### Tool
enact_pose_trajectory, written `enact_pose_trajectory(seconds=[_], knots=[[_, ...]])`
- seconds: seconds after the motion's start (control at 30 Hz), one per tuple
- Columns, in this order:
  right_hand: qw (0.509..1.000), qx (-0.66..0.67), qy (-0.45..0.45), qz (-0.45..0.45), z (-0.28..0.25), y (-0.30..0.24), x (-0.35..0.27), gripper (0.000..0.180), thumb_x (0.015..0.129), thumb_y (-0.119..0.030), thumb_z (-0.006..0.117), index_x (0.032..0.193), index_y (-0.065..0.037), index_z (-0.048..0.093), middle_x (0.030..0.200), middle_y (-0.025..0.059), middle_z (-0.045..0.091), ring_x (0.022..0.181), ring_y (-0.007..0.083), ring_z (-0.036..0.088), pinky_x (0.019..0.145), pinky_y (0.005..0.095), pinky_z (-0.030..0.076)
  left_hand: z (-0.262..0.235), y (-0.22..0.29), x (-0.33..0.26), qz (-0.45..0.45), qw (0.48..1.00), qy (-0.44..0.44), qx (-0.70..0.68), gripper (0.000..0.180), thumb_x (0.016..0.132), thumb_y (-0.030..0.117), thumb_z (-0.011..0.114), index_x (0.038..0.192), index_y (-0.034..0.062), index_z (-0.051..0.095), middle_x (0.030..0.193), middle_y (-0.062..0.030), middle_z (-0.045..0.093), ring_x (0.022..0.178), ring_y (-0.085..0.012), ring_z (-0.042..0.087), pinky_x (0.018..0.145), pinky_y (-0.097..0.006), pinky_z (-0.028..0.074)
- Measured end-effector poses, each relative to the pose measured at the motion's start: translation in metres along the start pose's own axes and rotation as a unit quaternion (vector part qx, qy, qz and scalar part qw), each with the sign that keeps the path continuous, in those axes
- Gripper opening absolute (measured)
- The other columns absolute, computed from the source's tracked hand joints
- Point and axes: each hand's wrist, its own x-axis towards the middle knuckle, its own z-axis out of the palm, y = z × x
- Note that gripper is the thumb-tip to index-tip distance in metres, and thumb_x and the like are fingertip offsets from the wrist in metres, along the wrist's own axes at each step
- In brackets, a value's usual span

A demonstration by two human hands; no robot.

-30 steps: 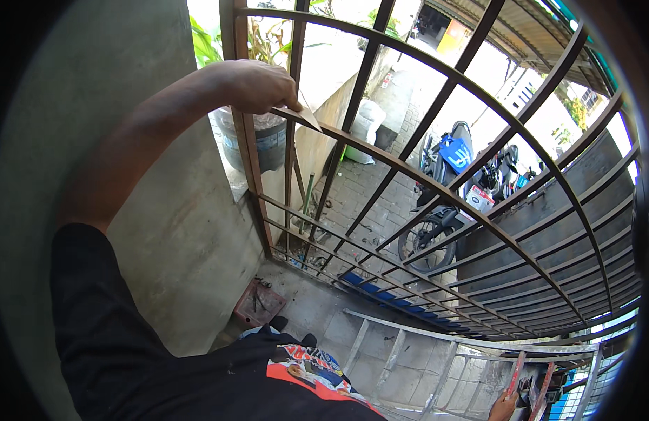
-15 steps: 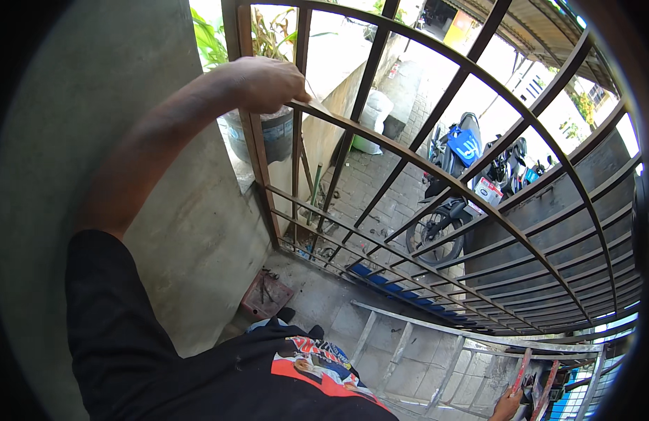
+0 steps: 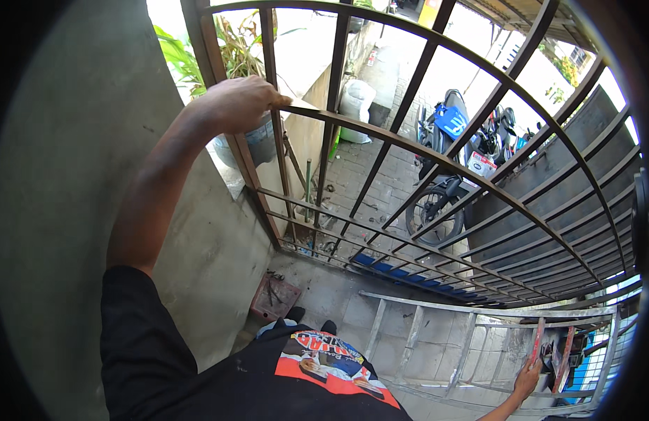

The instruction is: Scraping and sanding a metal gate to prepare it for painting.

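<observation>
My left hand [image 3: 243, 102] reaches up to the brown metal grille [image 3: 387, 133], near its left post. Its fingers are closed on a thin, pale sheet [image 3: 300, 103], which looks like sandpaper and lies along the curved horizontal bar. The bare left forearm runs beside the grey wall. Low on the right, my right hand [image 3: 526, 379] is wrapped round a red bar [image 3: 538, 340] at the ladder. The pale metal ladder [image 3: 414, 326] stretches below the grille, with several rungs showing.
Grey wall [image 3: 191, 281] rises close on my left. A reddish tray [image 3: 274, 298] sits on the floor near my feet. Beyond the grille are a potted plant [image 3: 250, 144], a white sack [image 3: 356, 102] and a parked motorcycle [image 3: 436, 203]. A dark metal panel [image 3: 521, 203] stands right.
The view has shifted, so the grille's upper part lies further left. My left hand has slid slightly right along the bar with the sheet. More of my right hand and forearm shows.
</observation>
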Motion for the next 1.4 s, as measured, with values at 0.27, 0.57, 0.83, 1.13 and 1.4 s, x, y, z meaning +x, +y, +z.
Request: enact_pose_trajectory(seconds=[0.27,0.57,0.83,1.13,1.4], knots=[[1.000,0.004,-0.025,0.013,0.011,0.021,0.002,0.058,0.094,-0.055,0.041,0.122,-0.006,0.053,0.094,0.0288,0.064,0.089,0.0477,0.061,0.072,0.0544,0.046,-0.008,0.013,-0.009,-0.064,0.998,-0.028,0.001,0.055,0.082,-0.007,0.042,0.130,0.0165,0.058,0.103,-0.0149,0.065,0.101,-0.0297,0.062,0.090,-0.042,0.048],[0.999,-0.026,-0.037,0.017,-0.001,0.010,-0.004,0.057,0.094,-0.055,0.043,0.122,-0.007,0.053,0.092,0.0279,0.065,0.087,0.0468,0.062,0.071,0.0546,0.047,-0.018,0.027,-0.004,-0.104,0.986,-0.063,0.113,0.043,0.089,0.000,0.047,0.125,0.0187,0.061,0.102,-0.0087,0.067,0.094,-0.0266,0.066,0.079,-0.040,0.053],[0.999,-0.035,-0.008,0.004,0.006,0.004,0.003,0.054,0.094,-0.054,0.044,0.117,-0.006,0.053,0.090,0.0285,0.064,0.084,0.0470,0.062,0.069,0.0554,0.046,-0.006,0.041,-0.005,-0.137,0.986,-0.060,0.068,0.042,0.091,0.002,0.043,0.128,0.0165,0.057,0.096,-0.0122,0.066,0.093,-0.0281,0.066,0.078,-0.041,0.054],[0.999,-0.049,-0.017,0.016,0.014,0.013,0.003,0.052,0.094,-0.051,0.045,0.117,-0.005,0.053,0.092,0.0267,0.065,0.086,0.0459,0.061,0.071,0.0542,0.046,-0.004,0.051,-0.005,-0.141,0.985,-0.067,0.070,0.023,0.089,0.006,0.050,0.104,0.0035,0.068,0.099,-0.0135,0.069,0.094,-0.0268,0.068,0.077,-0.040,0.056],[0.998,-0.057,-0.020,0.023,0.020,0.028,0.004,0.053,0.095,-0.050,0.045,0.119,-0.004,0.053,0.093,0.0258,0.065,0.085,0.0457,0.061,0.071,0.0535,0.046,0.002,0.044,-0.004,-0.139,0.987,-0.056,0.062,0.030,0.090,0.004,0.047,0.117,0.0070,0.059,0.091,-0.0137,0.066,0.089,-0.0293,0.067,0.073,-0.043,0.055]])
